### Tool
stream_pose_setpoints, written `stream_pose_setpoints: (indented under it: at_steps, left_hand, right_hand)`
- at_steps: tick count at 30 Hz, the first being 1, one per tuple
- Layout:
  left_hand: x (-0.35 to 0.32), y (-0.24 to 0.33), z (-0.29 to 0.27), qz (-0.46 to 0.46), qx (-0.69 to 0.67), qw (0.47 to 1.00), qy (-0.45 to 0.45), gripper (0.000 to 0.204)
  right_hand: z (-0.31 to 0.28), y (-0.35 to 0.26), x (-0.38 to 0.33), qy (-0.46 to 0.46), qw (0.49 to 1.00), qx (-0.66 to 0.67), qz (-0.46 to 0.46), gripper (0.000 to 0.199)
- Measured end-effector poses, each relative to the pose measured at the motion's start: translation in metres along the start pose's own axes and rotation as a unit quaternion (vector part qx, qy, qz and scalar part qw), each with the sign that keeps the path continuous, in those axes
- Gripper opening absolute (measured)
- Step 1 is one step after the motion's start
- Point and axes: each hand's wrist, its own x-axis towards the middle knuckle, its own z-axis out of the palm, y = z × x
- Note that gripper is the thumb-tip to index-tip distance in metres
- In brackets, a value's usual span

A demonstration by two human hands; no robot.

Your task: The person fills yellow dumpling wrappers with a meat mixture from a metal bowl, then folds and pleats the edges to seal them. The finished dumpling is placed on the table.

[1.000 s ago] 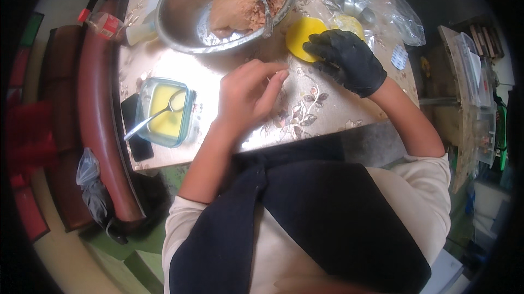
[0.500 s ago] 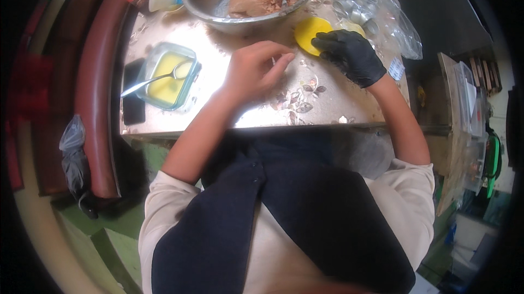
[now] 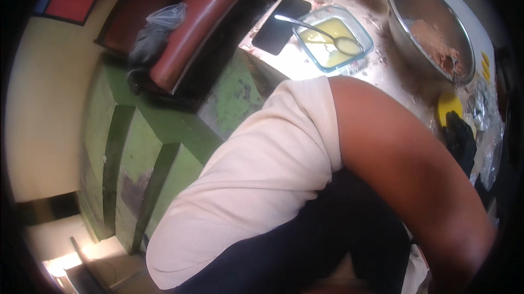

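Head view looked past the person's own left shoulder, which blocked most of the table (image 3: 393, 76). The right hands-side glove (image 3: 459, 140), black, rested against a yellow round piece (image 3: 450, 105) near the table's right edge, just beside crinkled clear plastic (image 3: 487, 130); whether it gripped or only touched, I could not tell. The left hand was hidden behind the arm. With the gaze turned away, the glove could likely nudge the yellow piece off the edge, or an elbow could catch the metal bowl (image 3: 431, 27) of brown mix. A glass dish (image 3: 333, 37) of yellow liquid held a spoon (image 3: 319, 29).
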Motion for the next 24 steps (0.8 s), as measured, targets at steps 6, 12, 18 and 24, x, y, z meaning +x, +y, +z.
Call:
stream_pose_setpoints:
  at_steps: [6,12,18,24]
  left_hand:
    - [0.003,0.001,0.015,-0.009,-0.001,1.000,0.004,0.021]
    - [-0.009,-0.009,0.027,-0.037,-0.007,0.999,-0.007,0.017]
    - [-0.075,-0.069,0.064,-0.225,0.038,0.965,0.125,0.026]
    - [-0.132,-0.117,0.072,-0.300,0.101,0.918,0.238,0.027]
  right_hand:
    - [0.000,-0.008,-0.007,-0.025,0.841,-0.496,-0.215,0.034]
    - [0.005,-0.012,-0.001,-0.019,0.826,-0.507,-0.246,0.031]
    - [-0.010,0.002,0.011,0.020,0.848,-0.454,-0.273,0.025]
    - [-0.016,0.015,0.039,0.102,0.843,-0.430,-0.308,0.029]
